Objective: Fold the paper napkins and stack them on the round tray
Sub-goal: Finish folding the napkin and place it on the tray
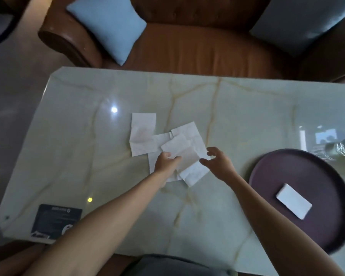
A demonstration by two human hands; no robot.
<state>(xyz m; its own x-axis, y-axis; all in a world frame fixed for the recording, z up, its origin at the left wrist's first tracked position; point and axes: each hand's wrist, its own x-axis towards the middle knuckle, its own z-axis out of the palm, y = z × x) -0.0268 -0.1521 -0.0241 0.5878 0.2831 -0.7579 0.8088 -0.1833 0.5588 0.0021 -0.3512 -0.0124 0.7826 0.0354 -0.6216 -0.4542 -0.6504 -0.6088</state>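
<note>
Several white paper napkins lie overlapping in the middle of the marble table (68, 156); one flat napkin (142, 134) lies at the left of the pile. My left hand (165, 162) pinches the near corner of the top napkin (177, 146) and lifts it a little. My right hand (217, 162) hovers just to the right of that napkin, fingers spread, holding nothing. A dark round tray (327, 232) sits at the right of the table with one folded napkin (294, 201) on it.
A dark printed card (56, 220) lies at the table's near left corner. Glassware (339, 148) stands behind the tray at the right edge. A brown sofa (197, 46) with a light blue cushion (108, 26) faces the far side of the table.
</note>
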